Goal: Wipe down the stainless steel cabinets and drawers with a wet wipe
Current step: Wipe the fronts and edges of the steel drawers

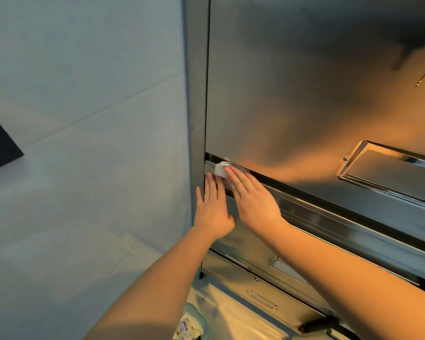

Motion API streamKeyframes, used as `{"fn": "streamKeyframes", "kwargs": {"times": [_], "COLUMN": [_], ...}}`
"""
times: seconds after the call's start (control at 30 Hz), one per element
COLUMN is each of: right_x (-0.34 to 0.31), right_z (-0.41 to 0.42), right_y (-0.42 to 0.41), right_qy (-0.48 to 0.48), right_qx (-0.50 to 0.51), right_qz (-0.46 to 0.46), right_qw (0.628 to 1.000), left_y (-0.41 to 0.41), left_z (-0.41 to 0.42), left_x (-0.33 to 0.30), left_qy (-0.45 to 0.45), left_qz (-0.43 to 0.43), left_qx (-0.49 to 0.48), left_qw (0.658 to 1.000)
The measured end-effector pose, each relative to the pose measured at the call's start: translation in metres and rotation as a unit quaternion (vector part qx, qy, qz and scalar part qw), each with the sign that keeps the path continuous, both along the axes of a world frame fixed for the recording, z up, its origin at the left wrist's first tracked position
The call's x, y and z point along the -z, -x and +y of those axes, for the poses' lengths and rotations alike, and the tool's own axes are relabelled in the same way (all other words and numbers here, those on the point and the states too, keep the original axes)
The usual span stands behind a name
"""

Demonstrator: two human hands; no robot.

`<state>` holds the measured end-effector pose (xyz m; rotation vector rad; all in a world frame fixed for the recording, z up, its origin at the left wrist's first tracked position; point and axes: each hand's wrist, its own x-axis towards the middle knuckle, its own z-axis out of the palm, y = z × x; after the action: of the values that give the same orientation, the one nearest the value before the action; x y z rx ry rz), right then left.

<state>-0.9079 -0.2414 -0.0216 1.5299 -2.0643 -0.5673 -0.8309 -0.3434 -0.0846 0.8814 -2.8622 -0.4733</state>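
Wipe: one wet wipe [220, 170] is lying under the right hand's fingertips, just ahead of the left hand, at the ledge's left end.
Right hand [250, 197]: fingers are stretching out flat, pressing the wipe onto the steel ledge [329, 212] below the cabinet door [304, 82].
Left hand [212, 212]: it is resting flat, fingers straight, on the drawer front [245, 239], touching no wipe.
Axis: the ledge is running long to the right of both hands, so the right hand is looking best placed to sweep.
Count: two hands, one wipe, two recessed handles [388, 171] in clear view.
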Motion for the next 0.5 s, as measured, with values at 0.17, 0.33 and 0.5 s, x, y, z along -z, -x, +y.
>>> {"fn": "streamKeyframes", "kwargs": {"times": [0.17,0.33,0.5], "right_x": [0.002,-0.002,-0.003], "right_z": [0.009,-0.039,-0.003], "right_y": [0.002,-0.009,0.000], "right_qy": [-0.010,-0.002,-0.001], "right_qx": [0.004,-0.014,-0.013], "right_qz": [0.004,-0.029,-0.008], "right_qw": [1.000,0.999,1.000], "left_y": [-0.003,-0.004,-0.010], "left_z": [-0.005,-0.006,-0.004], "left_x": [-0.001,-0.002,-0.006], "left_qy": [-0.006,0.001,0.009], "left_qz": [-0.004,0.005,-0.008], "left_qx": [0.014,0.025,0.015], "left_qw": [1.000,1.000,1.000]}}
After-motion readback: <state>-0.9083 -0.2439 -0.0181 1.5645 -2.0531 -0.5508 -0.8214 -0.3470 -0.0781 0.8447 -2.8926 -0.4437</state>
